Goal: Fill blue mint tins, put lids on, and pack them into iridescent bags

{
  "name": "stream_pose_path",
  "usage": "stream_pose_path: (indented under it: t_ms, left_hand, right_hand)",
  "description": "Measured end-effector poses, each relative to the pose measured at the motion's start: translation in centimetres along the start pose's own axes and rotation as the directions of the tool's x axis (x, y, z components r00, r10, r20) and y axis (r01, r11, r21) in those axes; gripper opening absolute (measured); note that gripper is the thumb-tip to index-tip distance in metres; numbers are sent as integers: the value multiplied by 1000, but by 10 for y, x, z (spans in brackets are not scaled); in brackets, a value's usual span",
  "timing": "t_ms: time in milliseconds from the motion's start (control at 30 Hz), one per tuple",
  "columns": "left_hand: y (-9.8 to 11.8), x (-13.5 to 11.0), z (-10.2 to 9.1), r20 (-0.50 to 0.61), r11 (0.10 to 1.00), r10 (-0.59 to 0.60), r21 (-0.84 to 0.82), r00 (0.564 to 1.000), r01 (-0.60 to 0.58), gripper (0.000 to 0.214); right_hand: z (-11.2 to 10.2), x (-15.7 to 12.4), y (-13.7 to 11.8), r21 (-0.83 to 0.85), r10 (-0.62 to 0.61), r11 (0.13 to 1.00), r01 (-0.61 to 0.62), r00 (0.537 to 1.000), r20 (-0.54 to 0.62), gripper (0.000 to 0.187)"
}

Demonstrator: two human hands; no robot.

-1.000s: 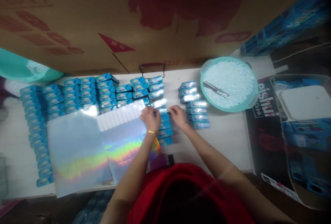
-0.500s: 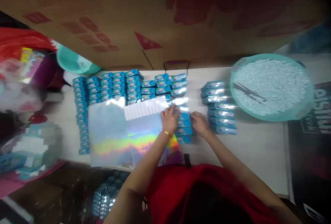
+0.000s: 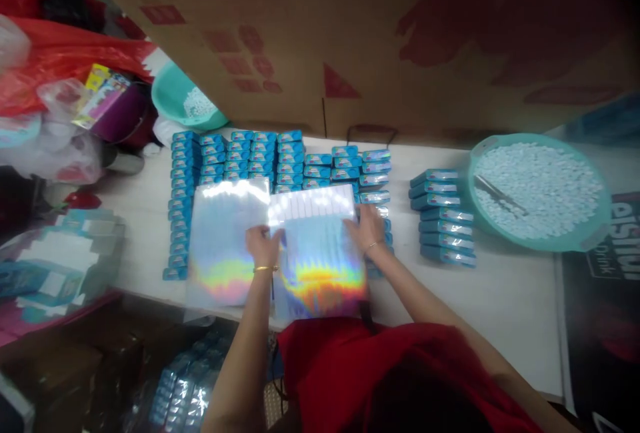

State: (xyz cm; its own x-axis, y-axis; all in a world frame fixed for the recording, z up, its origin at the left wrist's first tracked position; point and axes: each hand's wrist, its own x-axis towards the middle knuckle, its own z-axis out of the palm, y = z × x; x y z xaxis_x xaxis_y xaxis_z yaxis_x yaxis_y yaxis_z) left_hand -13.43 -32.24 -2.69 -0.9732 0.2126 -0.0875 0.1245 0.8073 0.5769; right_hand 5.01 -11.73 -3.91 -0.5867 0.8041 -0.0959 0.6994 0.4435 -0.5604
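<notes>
A shiny rainbow-reflecting sheet (image 3: pixel 320 246) with a white striped strip along its top lies in front of me, between my two hands. My left hand (image 3: pixel 263 246) pinches its left edge, thumb pointing toward the sheet. At the upper right edge, my right hand (image 3: pixel 369 226) has its fingers closed round the border. A second shiny sheet (image 3: pixel 225 239) lies flat to the left, partly touched by the left hand. Behind and partly under the sheets stand rows of small blue boxes (image 3: pixel 290 158). Some boxes at the right are hidden by my right hand and wrist.
More blue boxes (image 3: pixel 445 226) stand in a short column at the right. Beside them is a green basin (image 3: pixel 540 241) of small white pieces, with metal tweezers (image 3: pixel 500 194) on top. A large cardboard box (image 3: pixel 300 106) walls off the back. Flattened cartons (image 3: pixel 65 259) lie left.
Both hands have left the column of blue boxes and moved to the shiny sheet, the left hand to its left edge, the right to its right edge. The camera view has shifted.
</notes>
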Motion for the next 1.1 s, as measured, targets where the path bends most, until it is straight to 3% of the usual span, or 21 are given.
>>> stream_pose_path:
  t_ms: [133,300,400,467,533,600,667,733,767,833,900,933,1000,1100]
  left_hand:
    - [12,-13,3,67,907,-41,-417,997,65,29]
    - [18,-25,-17,195,694,-68,-696,978,187,43]
    - [20,-31,-40,251,631,-109,-731,962,262,45]
    - [22,-37,-58,214,610,-104,-757,971,233,47]
    - [29,-46,-74,168,596,-92,-781,981,189,51]
    - [40,-58,-88,169,591,-72,-787,983,179,49]
    - [57,-71,-99,199,612,-13,-773,980,166,43]
    - [75,-86,-108,225,640,83,-758,971,121,37]
    - [84,-94,-113,237,654,134,-751,962,94,35]
    - [100,-108,-123,265,674,224,-737,938,47,30]
    - [111,-118,-134,275,685,294,-729,915,-1,28]
    - [114,-122,-141,269,690,332,-723,904,-39,26]
    - [115,-124,-154,207,710,423,-681,882,-180,23]
    - [112,-119,-171,-6,717,567,-488,823,-498,19]
  right_hand:
    - [1,-1,11,334,73,940,-63,997,-18,35]
    - [-20,-8,-2,770,89,618,-157,987,131,59]
    - [-44,-20,-19,893,79,398,-210,978,195,77]
    - [-59,-30,-23,903,72,326,-280,960,271,83]
    - [-71,-40,-20,854,97,395,-338,940,327,79]
    - [-82,-49,-17,743,133,608,-279,959,251,74]
    - [-93,-55,-21,533,44,844,-54,999,32,71]
    - [-108,-61,-40,274,-228,927,255,965,-127,72]
    - [-115,-63,-53,177,-382,898,402,914,-135,72]
    - [-128,-69,-83,86,-629,772,630,776,-38,73]
    - [-136,-75,-109,116,-755,654,748,656,24,70]
    - [-137,-79,-118,165,-785,615,771,618,36,66]
    - [-137,-85,-129,290,-798,586,756,600,49,54]
    - [-135,-95,-138,439,-764,607,662,638,94,34]
